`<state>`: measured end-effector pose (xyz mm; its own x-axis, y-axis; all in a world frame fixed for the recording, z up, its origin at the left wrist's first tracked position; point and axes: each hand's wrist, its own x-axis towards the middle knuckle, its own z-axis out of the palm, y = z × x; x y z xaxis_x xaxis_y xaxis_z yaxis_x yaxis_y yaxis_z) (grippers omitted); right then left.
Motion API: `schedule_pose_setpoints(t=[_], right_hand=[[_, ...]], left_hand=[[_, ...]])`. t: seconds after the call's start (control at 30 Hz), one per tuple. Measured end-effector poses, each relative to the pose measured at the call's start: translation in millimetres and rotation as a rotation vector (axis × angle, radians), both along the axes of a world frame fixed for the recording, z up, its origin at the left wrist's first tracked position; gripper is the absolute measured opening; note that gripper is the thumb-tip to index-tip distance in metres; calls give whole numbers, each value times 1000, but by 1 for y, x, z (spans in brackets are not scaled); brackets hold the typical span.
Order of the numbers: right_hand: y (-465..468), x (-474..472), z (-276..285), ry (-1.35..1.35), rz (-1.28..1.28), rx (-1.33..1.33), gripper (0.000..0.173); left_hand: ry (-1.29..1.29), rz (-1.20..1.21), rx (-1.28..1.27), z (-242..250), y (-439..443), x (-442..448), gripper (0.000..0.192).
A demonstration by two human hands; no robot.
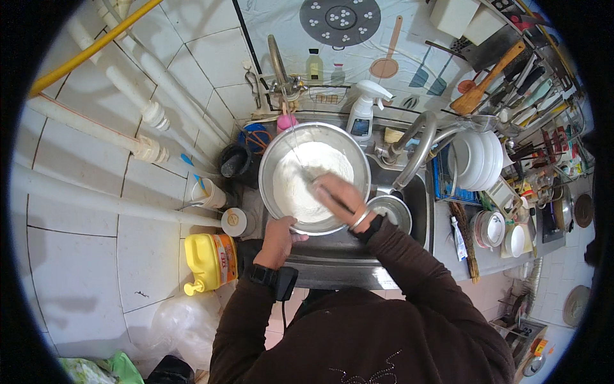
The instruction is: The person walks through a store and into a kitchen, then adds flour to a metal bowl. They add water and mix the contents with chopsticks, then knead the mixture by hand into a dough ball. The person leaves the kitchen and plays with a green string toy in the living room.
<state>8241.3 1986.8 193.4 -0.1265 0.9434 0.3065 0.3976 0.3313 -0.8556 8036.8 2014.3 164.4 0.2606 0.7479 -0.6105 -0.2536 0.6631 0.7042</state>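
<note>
A wide stainless steel bowl [363, 165] stands over the left part of the sink, with a heap of white flour-like powder [292, 187] inside. My left hand [278, 242] grips the bowl's near rim, thumb on top of the edge. Over the powder is my right hand [339, 196], blurred by motion. Its curled fingers seem closed on a thin utensil [309, 175], too smeared to name. From the wall tap [277, 60] behind the bowl, a thin line like a water stream runs down into it. A smaller metal pot [405, 211] sits in the sink, partly behind my right wrist.
A spray bottle [360, 115] and a curved sink faucet [417, 149] rise behind the bowls. White plates [472, 161] stand in a rack at right. A yellow jug [204, 261] and a lidded white tub [235, 222] are at left, beside white wall pipes [120, 206].
</note>
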Motion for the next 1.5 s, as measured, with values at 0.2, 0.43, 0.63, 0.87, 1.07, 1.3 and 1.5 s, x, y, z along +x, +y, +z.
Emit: schedule_pose_setpoints(t=[0.2, 0.43, 0.63, 0.87, 1.07, 1.3, 1.5], right_hand=[[-23, -4, -5, -304, -142, -105, 15], [-7, -1, -13, -19, -41, 90, 12], [-31, 3, -15, -146, -124, -104, 12], [-17, -6, -5, 300, -37, -147, 13], [-27, 10, 3, 52, -38, -282, 11], [-1, 17, -14, 172, -77, -48, 17], [-20, 13, -20, 44, -173, -207, 14]], left_hand=[[72, -1, -26, -3, -3, -2, 29], [58, -72, -15, -4, -8, 1, 34], [174, -69, 50, -4, -14, -11, 24], [55, -80, -18, 2, -4, 2, 30], [85, -114, -30, 0, 14, 7, 34], [155, -187, 13, -5, 19, 11, 34], [158, -165, -41, -11, 12, 4, 32]])
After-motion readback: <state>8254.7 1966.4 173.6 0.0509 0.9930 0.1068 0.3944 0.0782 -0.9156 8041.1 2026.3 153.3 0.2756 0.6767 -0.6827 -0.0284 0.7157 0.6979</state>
